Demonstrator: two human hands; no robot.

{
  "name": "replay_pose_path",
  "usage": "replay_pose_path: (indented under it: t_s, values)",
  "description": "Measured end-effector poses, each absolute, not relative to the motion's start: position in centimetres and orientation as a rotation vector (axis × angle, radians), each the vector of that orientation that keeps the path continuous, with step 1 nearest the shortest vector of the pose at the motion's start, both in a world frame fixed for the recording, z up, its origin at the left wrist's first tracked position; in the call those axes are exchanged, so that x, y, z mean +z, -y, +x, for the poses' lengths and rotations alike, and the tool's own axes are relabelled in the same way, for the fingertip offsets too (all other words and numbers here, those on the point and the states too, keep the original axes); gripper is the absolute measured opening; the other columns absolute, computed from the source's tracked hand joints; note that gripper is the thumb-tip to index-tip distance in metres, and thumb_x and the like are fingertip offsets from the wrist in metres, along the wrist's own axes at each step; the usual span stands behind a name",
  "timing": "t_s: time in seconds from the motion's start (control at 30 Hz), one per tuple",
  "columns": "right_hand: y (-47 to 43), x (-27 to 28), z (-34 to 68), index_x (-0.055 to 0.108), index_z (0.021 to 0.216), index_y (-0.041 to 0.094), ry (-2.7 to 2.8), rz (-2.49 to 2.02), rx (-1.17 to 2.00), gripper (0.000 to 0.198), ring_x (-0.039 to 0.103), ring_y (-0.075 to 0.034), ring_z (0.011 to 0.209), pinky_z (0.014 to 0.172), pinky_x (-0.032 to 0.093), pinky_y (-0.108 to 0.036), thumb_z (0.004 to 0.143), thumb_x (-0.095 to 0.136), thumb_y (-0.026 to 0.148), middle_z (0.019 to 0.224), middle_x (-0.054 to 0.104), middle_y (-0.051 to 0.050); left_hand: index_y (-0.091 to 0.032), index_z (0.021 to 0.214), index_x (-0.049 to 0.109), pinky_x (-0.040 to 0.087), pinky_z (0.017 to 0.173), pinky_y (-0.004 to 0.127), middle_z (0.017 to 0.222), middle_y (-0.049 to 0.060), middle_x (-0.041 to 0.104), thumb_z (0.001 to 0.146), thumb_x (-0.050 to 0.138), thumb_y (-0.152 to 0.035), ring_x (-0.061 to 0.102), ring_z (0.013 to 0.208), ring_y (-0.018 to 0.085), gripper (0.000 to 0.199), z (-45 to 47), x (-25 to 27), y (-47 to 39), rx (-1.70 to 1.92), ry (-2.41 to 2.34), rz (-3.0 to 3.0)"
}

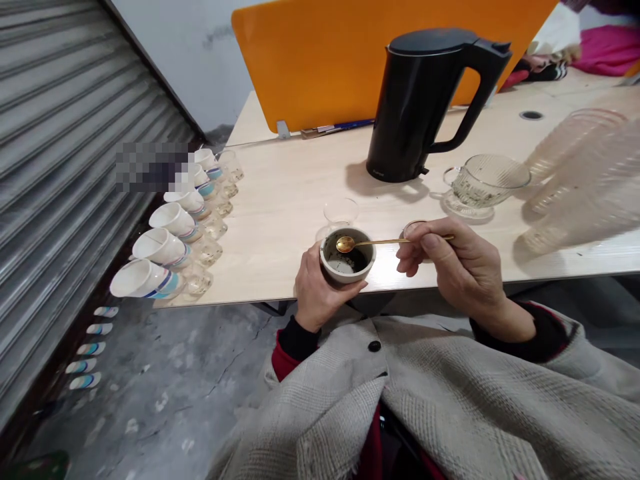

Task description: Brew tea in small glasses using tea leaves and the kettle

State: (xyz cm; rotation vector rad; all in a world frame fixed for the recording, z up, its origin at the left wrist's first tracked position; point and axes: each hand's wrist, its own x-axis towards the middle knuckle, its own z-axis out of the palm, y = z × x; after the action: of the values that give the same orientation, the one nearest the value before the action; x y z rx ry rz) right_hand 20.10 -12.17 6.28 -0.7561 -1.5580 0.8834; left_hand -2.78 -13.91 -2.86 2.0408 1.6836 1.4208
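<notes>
My left hand [323, 287] is wrapped round a small pale cup [349, 272] with dark loose bits, like tea leaves, in it. Between the thumb and fingers of my right hand [460, 267] is the handle of a thin gold spoon [373, 242]. The spoon's bowl hovers over the cup's mouth. Partly hidden behind my right fingers is a small round object [414, 229] on the table. A clear glass cup [490, 180] with dark bits inside stands on a clear saucer beyond my right hand. Just past the pale cup sits a small clear glass [341, 212].
A black electric kettle [415, 107] stands before an orange partition [310, 60]. Paper cups [163, 247] and small glasses [213, 227] line the table's left end. Stacked clear plastic cups [590, 180] lie at the right. Brushes [340, 127] rest along the partition's foot.
</notes>
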Motion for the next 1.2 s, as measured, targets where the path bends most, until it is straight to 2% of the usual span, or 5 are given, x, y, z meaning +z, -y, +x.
replay_pose_path:
  t_s: [0.2, 0.37, 0.77, 1.03, 1.2]
  values:
    - [12.3, 6.4, 19.5, 0.067, 0.100, 0.024, 1.491, -0.788, 0.838, 0.016, 0.071, -0.014, 0.062, 0.051, 0.061, -0.027, 0.106, 0.062, 0.038, 0.080, 0.073, -0.002, -0.025, 0.146, 0.046, 0.060, 0.099, 0.051, 0.132, 0.014, 0.068, 0.066, 0.091, -0.070, 0.070, 0.120, 0.035, 0.103, -2.8, -2.9, 13.9, 1.436, -1.683, 2.069]
    - [12.1, 6.4, 19.0, 0.066, 0.102, 0.024, 1.455, -0.739, 0.944, 0.015, 0.071, -0.015, 0.060, 0.054, 0.063, -0.028, 0.107, 0.061, 0.037, 0.079, 0.073, -0.001, -0.024, 0.146, 0.046, 0.059, 0.100, 0.051, 0.131, 0.014, 0.068, 0.066, 0.092, -0.069, 0.070, 0.119, 0.034, 0.102, -2.7, -2.8, 14.0, 1.431, -1.682, 2.082]
    - [11.2, 5.9, 18.7, 0.064, 0.096, 0.022, 1.452, -0.779, 1.019, 0.019, 0.068, -0.011, 0.053, 0.047, 0.057, -0.023, 0.105, 0.064, 0.039, 0.073, 0.071, 0.001, -0.022, 0.146, 0.047, 0.060, 0.098, 0.050, 0.131, 0.014, 0.069, 0.068, 0.089, -0.072, 0.070, 0.119, 0.035, 0.102, -2.9, -2.6, 14.0, 1.433, -1.652, 2.090]
    - [11.0, 6.4, 18.0, 0.065, 0.096, 0.024, 1.271, -0.777, 1.067, 0.028, 0.069, -0.012, 0.055, 0.049, 0.058, -0.025, 0.100, 0.071, 0.051, 0.073, 0.071, 0.002, -0.023, 0.147, 0.047, 0.059, 0.101, 0.050, 0.132, 0.014, 0.068, 0.069, 0.088, -0.072, 0.069, 0.121, 0.035, 0.101, -2.9, -2.5, 14.1, 1.413, -1.658, 2.062]
    - [11.3, 6.3, 18.3, 0.066, 0.092, 0.023, 1.298, -0.790, 1.080, 0.027, 0.066, -0.011, 0.052, 0.048, 0.057, -0.025, 0.098, 0.073, 0.049, 0.071, 0.070, 0.002, -0.023, 0.146, 0.047, 0.059, 0.099, 0.050, 0.131, 0.014, 0.069, 0.071, 0.085, -0.075, 0.070, 0.119, 0.034, 0.099, -2.9, -2.5, 14.1, 1.427, -1.650, 2.084]
